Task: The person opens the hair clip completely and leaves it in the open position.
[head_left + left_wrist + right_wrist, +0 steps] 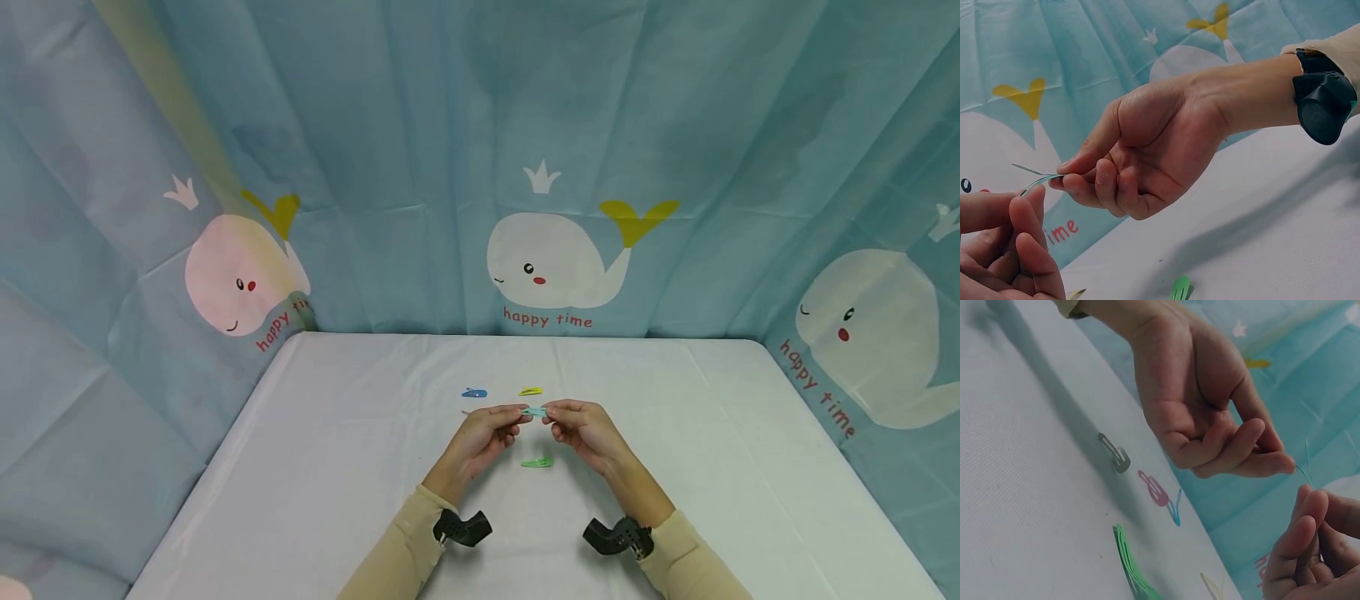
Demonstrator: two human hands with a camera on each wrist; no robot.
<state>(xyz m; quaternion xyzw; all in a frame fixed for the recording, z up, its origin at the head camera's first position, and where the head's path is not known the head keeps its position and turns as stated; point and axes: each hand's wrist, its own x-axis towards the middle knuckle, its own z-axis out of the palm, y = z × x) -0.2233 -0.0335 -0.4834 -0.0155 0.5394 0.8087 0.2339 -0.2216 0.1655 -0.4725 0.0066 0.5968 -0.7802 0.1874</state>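
Observation:
A teal snap hair clip [534,412] is held up between both hands, over the middle of the table. My left hand [483,437] pinches one end of it between thumb and index finger. At the opposite end, my right hand [591,433] has a pinch grip too, its other fingers curled in below. The left wrist view shows the teal clip [1038,180] with its thin metal strip standing apart from the bent body. Nearer than the hands, a green hair clip [537,462] lies on the white cloth.
Beyond the hands lie a blue hair clip [474,392] and a yellow hair clip [530,391]. The right wrist view also shows a grey clip [1115,453] and a pink clip [1154,489] on the table [360,467]. A blue whale-print curtain [420,250] hangs around the table.

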